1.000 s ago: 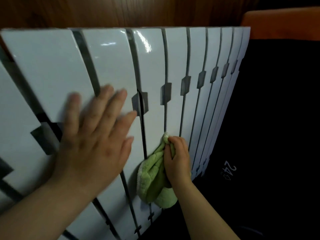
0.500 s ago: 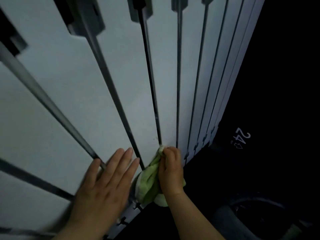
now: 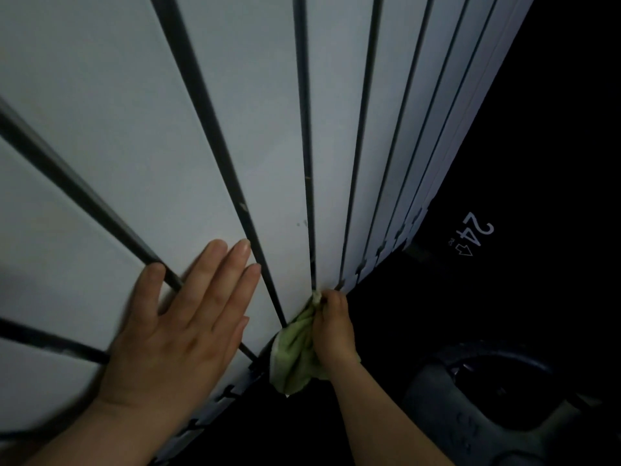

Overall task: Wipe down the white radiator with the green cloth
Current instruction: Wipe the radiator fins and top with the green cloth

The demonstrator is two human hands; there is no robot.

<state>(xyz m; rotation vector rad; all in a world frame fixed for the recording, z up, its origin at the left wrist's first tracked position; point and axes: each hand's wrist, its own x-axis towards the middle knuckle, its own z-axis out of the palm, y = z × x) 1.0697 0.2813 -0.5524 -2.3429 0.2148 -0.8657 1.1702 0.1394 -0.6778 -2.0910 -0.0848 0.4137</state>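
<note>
Right hand (image 3: 334, 326) fingers curl round the green cloth (image 3: 295, 351) at the white radiator (image 3: 235, 112) foot. Left hand (image 3: 174, 331) fingers lie flat on it. Likely midway: panels right of the fingers seem unwiped.

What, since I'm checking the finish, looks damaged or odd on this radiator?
Two small dark specks mar the white radiator panel just above the green cloth; whether dirt or chips, I cannot tell.

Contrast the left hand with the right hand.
Pose: the left hand is flat and spread; the right hand is curled.
Load: the left hand holds nothing; the right hand grips the cloth.
Place: the left hand rests on panel faces; the right hand sits at a slot's bottom end.
Both are near the lower edge of the radiator.
</note>
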